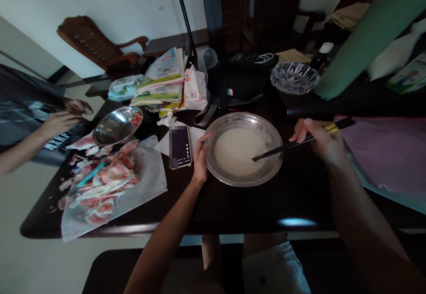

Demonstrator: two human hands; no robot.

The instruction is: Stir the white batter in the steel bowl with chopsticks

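Observation:
A wide metal bowl [244, 181] stands on the dark table with a milky, off-white liquid [234, 145] in it. My left hand [200, 160] holds the bowl's left rim, its fingers along the outer side and edge. In my right hand [322, 139] is a pair of black chopsticks [286, 146] with gold bands near the top. They slant down to the left over the bowl's right rim, and their tips dip into the liquid. A phone [180, 147] with a dark screen lies just left of my left hand, partly on white paper.
At left, pink and white peel-like pieces [115, 174] cover a plastic sheet [151, 165], beside a smaller metal bowl [113, 125]. Another person's hands [68, 115] are near it. Behind are magazines [163, 79], a tissue pack [195, 88], a black bag [242, 79] and a glass dish [294, 77].

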